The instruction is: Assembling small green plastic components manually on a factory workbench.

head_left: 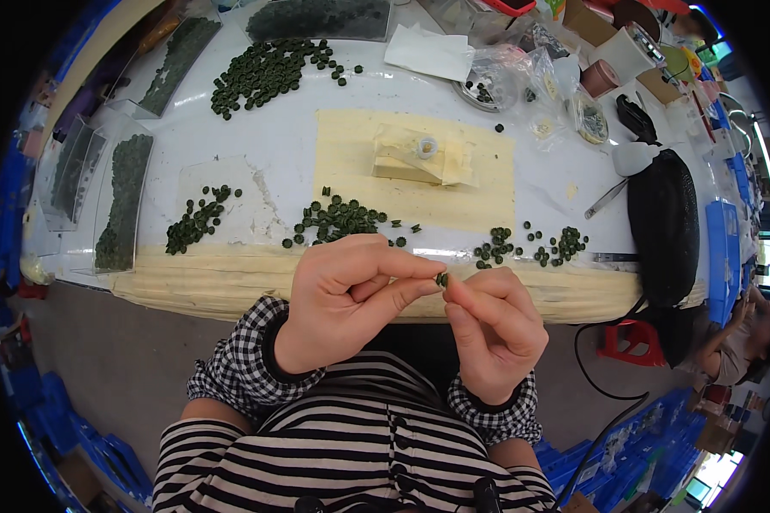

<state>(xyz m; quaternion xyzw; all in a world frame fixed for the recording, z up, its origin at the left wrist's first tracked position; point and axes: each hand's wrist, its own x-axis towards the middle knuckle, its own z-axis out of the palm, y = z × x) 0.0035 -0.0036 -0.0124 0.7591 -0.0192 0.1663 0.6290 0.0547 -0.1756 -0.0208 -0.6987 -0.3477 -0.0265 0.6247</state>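
Observation:
Between the fingertips of both hands, just over the table's near edge, is a small dark green toothed wheel (441,280). My left hand (351,295) pinches it between thumb and forefinger. From the other side, my right hand (493,329) has its thumb and forefinger closed at the piece; its other fingers are curled. Right beyond my left hand lies a heap of similar green wheels (338,219). Smaller groups of green wheels (496,245) lie beyond my right hand, with another cluster (198,221) to the left.
A taped block (419,162) with a small clear cup sits on a yellow sheet (342,137). Clear trays of green pieces (124,201) stand at left. Tweezers (606,198) and a black cushion-like object (664,227) lie at right. White tissue (428,53) and plastic bags are farther back.

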